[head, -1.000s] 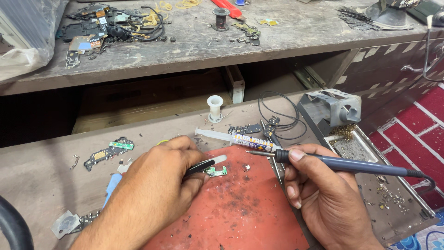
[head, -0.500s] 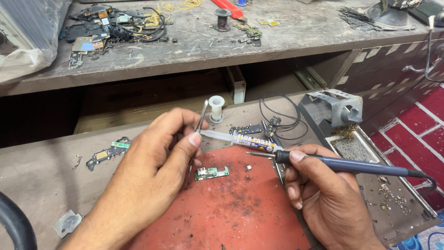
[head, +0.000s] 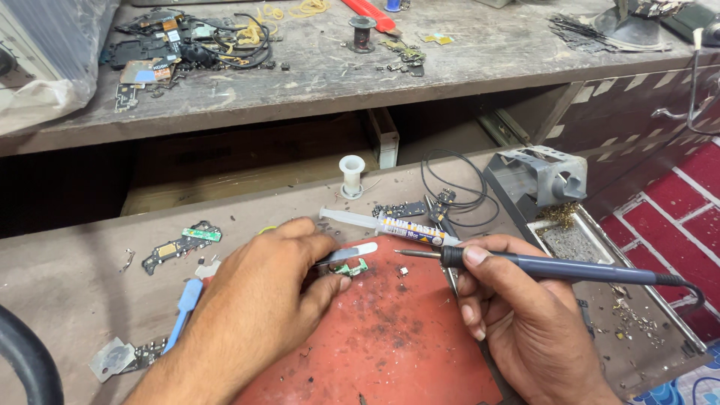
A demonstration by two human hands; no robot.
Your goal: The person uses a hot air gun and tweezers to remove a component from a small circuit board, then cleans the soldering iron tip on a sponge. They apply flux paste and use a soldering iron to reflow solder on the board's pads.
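Now left hand (head: 259,307) fingers seemingly pinch tweezers (head: 346,253) over a small board (head: 351,268); right hand (head: 517,322) grips soldering iron (head: 555,267).

1. A white empty spool (head: 351,166) stands upright near the back edge of the desk (head: 67,300).
2. A syringe of paste (head: 386,223) lies flat in front of the spool.
3. A thin black wire loop (head: 450,180) curls just beside a grey metal iron stand (head: 544,174).
4. A dark circuit strip with a green end (head: 182,245) lies at the left.
5. A blue plastic pry tool (head: 182,307) rests near a small metal shield piece (head: 114,358).
6. On the upper shelf (head: 315,71) sit tangled cables and boards (head: 187,45) and a dark solder spool (head: 361,31).
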